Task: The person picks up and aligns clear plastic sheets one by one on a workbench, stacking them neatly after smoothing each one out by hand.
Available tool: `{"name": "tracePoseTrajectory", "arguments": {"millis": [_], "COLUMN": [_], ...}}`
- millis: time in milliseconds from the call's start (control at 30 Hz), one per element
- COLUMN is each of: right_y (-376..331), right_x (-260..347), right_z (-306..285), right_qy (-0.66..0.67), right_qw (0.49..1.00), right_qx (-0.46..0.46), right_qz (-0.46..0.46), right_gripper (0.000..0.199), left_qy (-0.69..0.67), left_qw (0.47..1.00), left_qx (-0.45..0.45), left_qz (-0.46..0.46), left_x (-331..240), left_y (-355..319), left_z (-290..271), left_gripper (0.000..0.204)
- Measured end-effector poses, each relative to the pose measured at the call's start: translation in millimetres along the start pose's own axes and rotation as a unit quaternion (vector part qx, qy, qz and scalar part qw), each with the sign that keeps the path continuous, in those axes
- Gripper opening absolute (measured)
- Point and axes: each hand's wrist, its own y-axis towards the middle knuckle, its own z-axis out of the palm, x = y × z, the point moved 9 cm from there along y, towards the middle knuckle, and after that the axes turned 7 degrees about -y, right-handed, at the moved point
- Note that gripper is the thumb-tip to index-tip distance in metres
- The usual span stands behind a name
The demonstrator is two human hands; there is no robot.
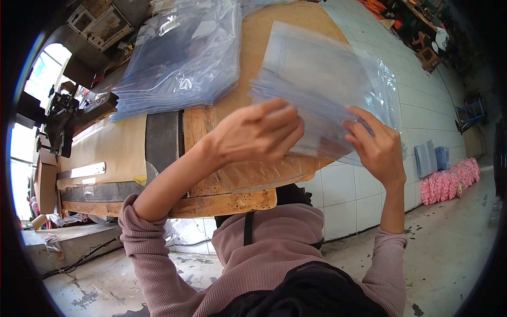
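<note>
Gripping a clear plastic bag stack [322, 90], both hands, left [261, 134] and right [377, 145], close over the wooden table [253, 201].

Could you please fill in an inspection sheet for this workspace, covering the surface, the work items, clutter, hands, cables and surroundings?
Surface: wooden worktable, worn, with brown paper and dark strips on its left part.
Job's things: stack of clear plastic bags held up at the table's right edge; second pile of clear bags lying further back on the left.
Clutter: cardboard boxes and a dark machine at the left.
Hands: left hand pressed on the stack's near edge; right hand pinching its right side.
Cables: dark cable on the floor under the table.
Surroundings: white tiled wall, stained concrete floor, pink bundles by the wall.
</note>
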Motion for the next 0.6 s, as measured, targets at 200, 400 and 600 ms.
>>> {"name": "tracePoseTrajectory", "arguments": {"millis": [200, 400, 600], "right_y": [7, 11, -4], "right_x": [4, -14, 21], "right_z": [-9, -26, -8], "right_qy": [-0.065, -0.111, -0.126], "right_qw": [0.996, 0.988, 0.99], "right_qx": [-0.022, -0.085, -0.046], "right_qz": [0.048, 0.067, -0.036], "right_gripper": [0.021, 0.015, 0.014], "left_qy": [-0.005, -0.122, -0.216], "left_qw": [0.991, 0.98, 0.969], "left_qx": [-0.097, -0.143, 0.067], "left_qz": [-0.09, -0.067, -0.099], "left_x": [38, 31, 3], "left_y": [27, 8, -52], "left_z": [-20, -42, -17], "left_gripper": [0.01, 0.016, 0.025]}}
